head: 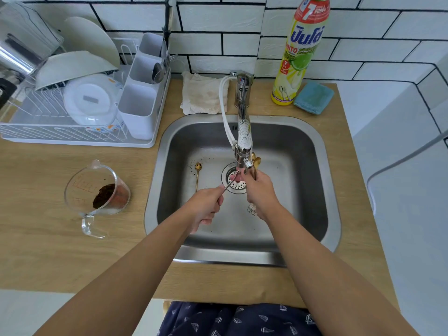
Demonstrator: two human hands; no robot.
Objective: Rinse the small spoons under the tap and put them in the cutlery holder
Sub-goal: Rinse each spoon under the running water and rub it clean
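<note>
Over the steel sink (pixel 315 190), my left hand (pixel 206 207) pinches a thin silver spoon (pixel 230 183) by its handle, its bowl under the tap (pixel 243 141) spout. My right hand (pixel 259 190) grips two gold spoons (pixel 255 163) that stick up beside the spout, while its fingertips touch the silver spoon's bowl. A third gold spoon (pixel 197 174), dirty with dark specks, lies on the sink floor at the left. The white cutlery holder (pixel 140 103) stands on the dish rack's right end, with some cutlery in its middle compartment.
A dish rack (pixel 72 132) with bowls and plates fills the counter's back left. A clear measuring jug (pixel 97 190) with dark grounds lies tilted left of the sink. Behind the sink are a folded cloth (pixel 203 95), a dish-soap bottle (pixel 300 57) and a blue sponge (pixel 314 98).
</note>
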